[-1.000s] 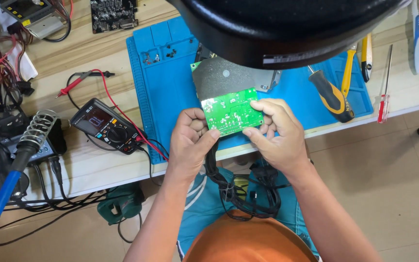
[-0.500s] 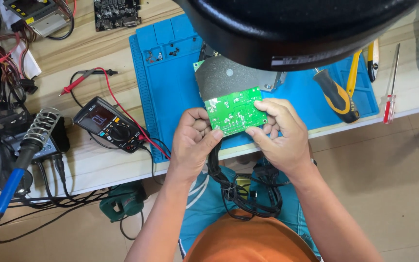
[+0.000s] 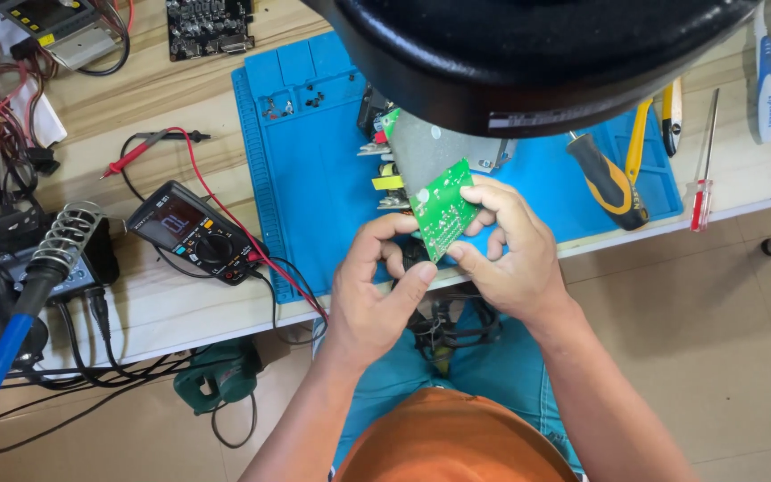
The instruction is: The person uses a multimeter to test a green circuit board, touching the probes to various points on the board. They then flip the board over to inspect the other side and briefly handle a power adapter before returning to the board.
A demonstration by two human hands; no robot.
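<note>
A green circuit board (image 3: 440, 211) is tilted on edge above the near edge of the blue work mat (image 3: 305, 161). My right hand (image 3: 506, 254) grips its right side with thumb and fingers. My left hand (image 3: 377, 286) curls under its lower left corner, thumb raised towards the board. Components on the board's far face (image 3: 387, 170) stick out to the left. A large black round lamp head (image 3: 528, 54) hides the top of the mat.
A multimeter (image 3: 191, 234) with red and black leads lies left of the mat. A soldering iron in its coil stand (image 3: 55, 250) is at the far left. Screwdrivers (image 3: 607, 183) and cutters (image 3: 640, 129) lie on the right. Cables hang below the table edge.
The board has been turned from lying flat, green face up, to standing steeply on edge. Both hands shifted their grip with it.
</note>
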